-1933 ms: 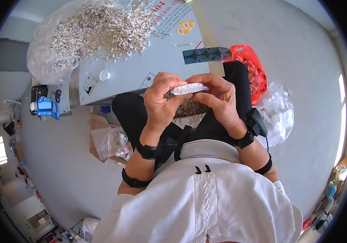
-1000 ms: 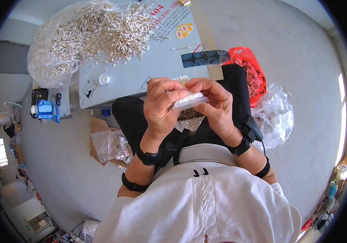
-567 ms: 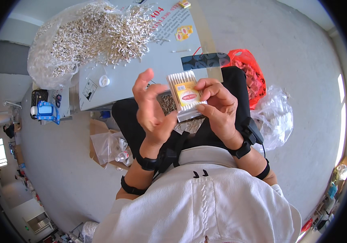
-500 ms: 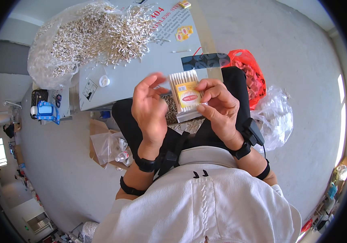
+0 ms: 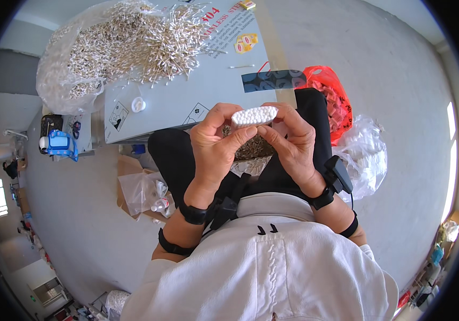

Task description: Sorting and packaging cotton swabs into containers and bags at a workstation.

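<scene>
Between both hands I hold a small pack of cotton swabs (image 5: 254, 116), tilted so the white cotton tips at one end face up toward me. My left hand (image 5: 216, 142) pinches its left end between thumb and fingers. At the right end, my right hand (image 5: 291, 144) grips it the same way, the two thumbs nearly meeting along the near side. The pack's yellow label is hidden at this angle. Below the hands, a container of loose cotton swabs (image 5: 253, 150) shows between my knees.
On the grey table (image 5: 165, 112) lie a big clear bag of loose swabs (image 5: 87, 59), a spilled swab heap (image 5: 170, 48), a small white round container (image 5: 138, 104) and yellow labels (image 5: 246, 43). A red bag (image 5: 336, 107) and clear plastic bags (image 5: 363, 155) stand right; an open carton (image 5: 133, 187) sits left.
My left hand has moved right and taken hold of the pack's left end. The pack has tipped from showing its yellow label to showing its cotton tips.
</scene>
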Available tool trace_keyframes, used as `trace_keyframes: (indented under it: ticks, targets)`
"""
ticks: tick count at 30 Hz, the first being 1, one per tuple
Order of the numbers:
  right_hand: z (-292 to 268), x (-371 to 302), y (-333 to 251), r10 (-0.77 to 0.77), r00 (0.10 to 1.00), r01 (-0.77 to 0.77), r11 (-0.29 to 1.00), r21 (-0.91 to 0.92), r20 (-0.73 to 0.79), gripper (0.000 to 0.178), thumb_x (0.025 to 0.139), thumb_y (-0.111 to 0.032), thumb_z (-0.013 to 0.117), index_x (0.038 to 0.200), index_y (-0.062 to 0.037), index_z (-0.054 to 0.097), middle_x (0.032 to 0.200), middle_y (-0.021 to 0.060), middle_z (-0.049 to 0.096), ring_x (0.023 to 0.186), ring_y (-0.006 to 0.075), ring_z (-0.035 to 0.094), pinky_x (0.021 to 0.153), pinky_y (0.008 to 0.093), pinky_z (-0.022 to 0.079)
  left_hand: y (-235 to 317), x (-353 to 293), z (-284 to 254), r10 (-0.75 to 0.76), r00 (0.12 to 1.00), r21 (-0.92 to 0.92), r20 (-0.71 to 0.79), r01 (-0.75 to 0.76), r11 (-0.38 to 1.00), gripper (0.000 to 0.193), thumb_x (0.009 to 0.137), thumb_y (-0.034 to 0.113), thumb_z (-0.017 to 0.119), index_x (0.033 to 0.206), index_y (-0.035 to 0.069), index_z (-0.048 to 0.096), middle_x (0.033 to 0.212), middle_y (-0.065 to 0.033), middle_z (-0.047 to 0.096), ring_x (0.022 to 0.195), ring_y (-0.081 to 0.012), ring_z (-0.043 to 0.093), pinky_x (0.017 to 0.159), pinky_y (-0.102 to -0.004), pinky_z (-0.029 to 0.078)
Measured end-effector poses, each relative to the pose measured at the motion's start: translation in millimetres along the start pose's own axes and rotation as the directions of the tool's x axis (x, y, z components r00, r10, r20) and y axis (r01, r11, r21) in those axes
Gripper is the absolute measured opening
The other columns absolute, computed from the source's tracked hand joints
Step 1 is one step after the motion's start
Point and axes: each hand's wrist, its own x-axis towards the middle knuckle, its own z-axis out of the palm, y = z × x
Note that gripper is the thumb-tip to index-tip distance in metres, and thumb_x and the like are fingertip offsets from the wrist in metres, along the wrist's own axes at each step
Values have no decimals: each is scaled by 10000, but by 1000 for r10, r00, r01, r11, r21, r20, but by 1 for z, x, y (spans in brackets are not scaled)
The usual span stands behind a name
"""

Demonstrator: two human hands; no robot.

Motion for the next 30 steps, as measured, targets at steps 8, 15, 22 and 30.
trace_keyframes:
  ticks: [8, 15, 22, 30]
  targets:
    - [-4, -3, -3, 57, 997, -58, 998, 16, 56, 292, 815, 2, 719, 1095, -18, 639, 966, 25, 647, 775, 83, 544, 692, 210, 426, 1, -2, -1, 237, 967, 325, 90, -253, 911, 291, 723, 0, 803, 991, 7, 691, 979, -52, 635, 870, -103, 592, 763, -224, 490]
    - [7, -3, -20, 236, 969, -246, 912, 329, 69, 315, 838, 29, 679, 1139, 49, 585, 965, 46, 635, 813, 55, 590, 718, 196, 481, -2, -1, 2, 269, 961, 335, 68, -276, 901, 305, 681, 15, 811, 961, 47, 692, 916, -54, 648, 846, -180, 600, 733, -280, 491]
    - [6, -4, -20, 233, 971, -241, 918, 316, 63, 285, 841, 28, 674, 1113, 55, 592, 989, 62, 645, 882, 82, 621, 777, 212, 502, -1, -1, 3, 327, 938, 443, 113, -343, 829, 321, 659, 12, 810, 957, 47, 695, 906, -64, 642, 824, -212, 597, 724, -298, 493]
    - [-5, -4, -16, 146, 981, -169, 965, 199, 128, 273, 832, 24, 668, 1097, 28, 603, 962, 44, 648, 766, 46, 601, 671, 195, 492, 3, 2, -1, 473, 850, 491, 230, -521, 698, 320, 675, -14, 753, 975, 0, 642, 917, -104, 627, 818, -272, 593, 718, -346, 496]
